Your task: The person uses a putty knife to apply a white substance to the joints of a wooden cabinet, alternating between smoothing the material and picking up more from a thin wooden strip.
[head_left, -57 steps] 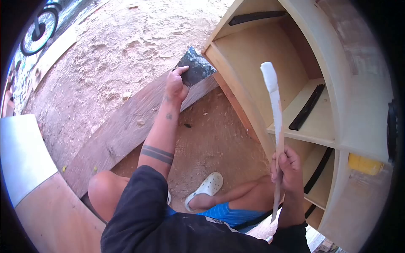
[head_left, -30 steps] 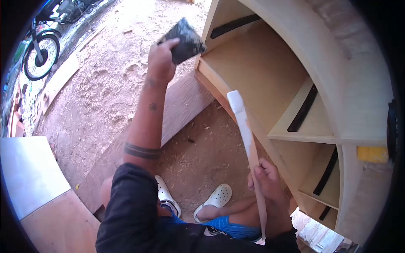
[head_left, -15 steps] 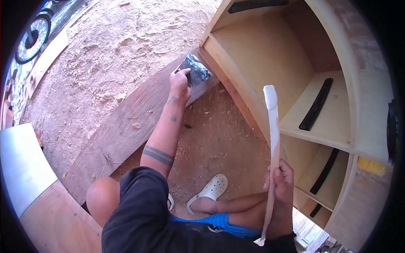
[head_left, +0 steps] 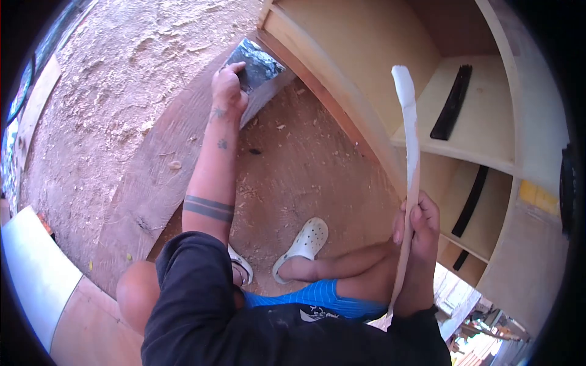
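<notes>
My left hand [head_left: 229,88] is stretched out, its fingers closed on the near edge of a dark, flat, squarish piece [head_left: 257,70] with shiny white and bluish streaks. That piece rests at the far end of a long wooden board [head_left: 143,177] on the ground. In my right hand [head_left: 422,222] is a thin wooden strip [head_left: 410,165], held upright and gripped around its lower half. A white coating covers the strip's upper part and tip. Beside it stands a pale wooden cabinet [head_left: 342,91] with open compartments.
Black curved strips [head_left: 452,104] lie in the cabinet's compartments. A yellow patch [head_left: 538,196] shows on its side. Wood shavings [head_left: 140,73] cover the ground at left. A pale panel [head_left: 36,274] is at lower left. My feet wear white clogs [head_left: 305,247].
The view has shifted, so the cabinet, board and my hands sit differently in frame. Both hands keep their holds; the wooden strip leans a little more.
</notes>
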The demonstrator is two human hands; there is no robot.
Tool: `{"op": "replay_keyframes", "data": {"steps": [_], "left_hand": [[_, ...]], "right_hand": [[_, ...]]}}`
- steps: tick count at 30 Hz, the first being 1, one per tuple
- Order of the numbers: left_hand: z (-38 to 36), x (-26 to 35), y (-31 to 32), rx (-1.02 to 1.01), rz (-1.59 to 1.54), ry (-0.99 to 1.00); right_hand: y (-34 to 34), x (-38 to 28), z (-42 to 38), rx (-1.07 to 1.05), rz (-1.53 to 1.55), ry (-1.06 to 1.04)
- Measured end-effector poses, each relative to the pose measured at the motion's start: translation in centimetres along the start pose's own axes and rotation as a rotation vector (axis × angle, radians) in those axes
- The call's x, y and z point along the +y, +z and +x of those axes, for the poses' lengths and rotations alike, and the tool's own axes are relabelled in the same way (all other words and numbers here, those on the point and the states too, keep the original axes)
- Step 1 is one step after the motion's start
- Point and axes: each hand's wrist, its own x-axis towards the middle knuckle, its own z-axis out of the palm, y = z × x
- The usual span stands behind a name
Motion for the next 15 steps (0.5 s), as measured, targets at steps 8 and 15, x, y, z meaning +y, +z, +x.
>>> {"op": "replay_keyframes", "data": {"steps": [8, 15], "left_hand": [[-3.1, -3.3, -0.8, -0.211, -0.050, -0.226], [-2.2, -2.1, -0.7, -0.184, -0.050, -0.179]], "right_hand": [[0.2, -0.3, -0.4, 0.028, 0.051, -0.017], [0.4, -0.3, -0.5, 0.009, 0.076, 0.003]]}}
